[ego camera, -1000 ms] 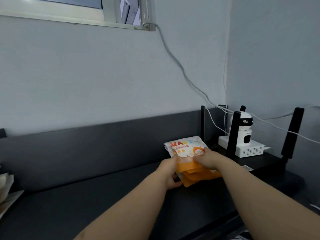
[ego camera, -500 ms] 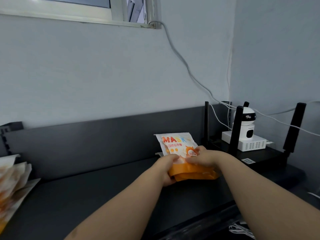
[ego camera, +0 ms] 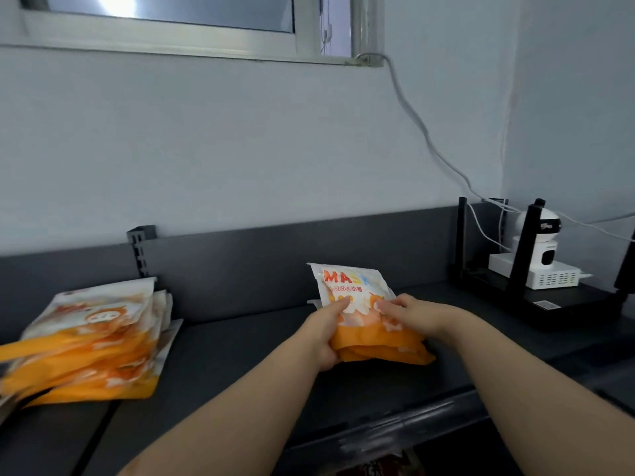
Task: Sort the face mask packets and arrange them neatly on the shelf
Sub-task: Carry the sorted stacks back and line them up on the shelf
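fingers (ego camera: 338,305) of the left hand (ego camera: 321,334) and right hand (ego camera: 412,312) grip a stack of mask packets (ego camera: 354,290) from both sides, its orange end on the dark shelf (ego camera: 240,341). a looser pile of packets (ego camera: 92,338) lies well apart at left; a white camera (ego camera: 541,242) stands far right.

A white camera (ego camera: 541,240) sits with a white box (ego camera: 546,274) at the far right, behind black antennas (ego camera: 522,249). A grey cable (ego camera: 426,136) descends from the window (ego camera: 165,32).

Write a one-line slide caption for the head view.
Left hand and right hand grip a mask packet stack on the shelf; another pile lies at left, a camera at right.
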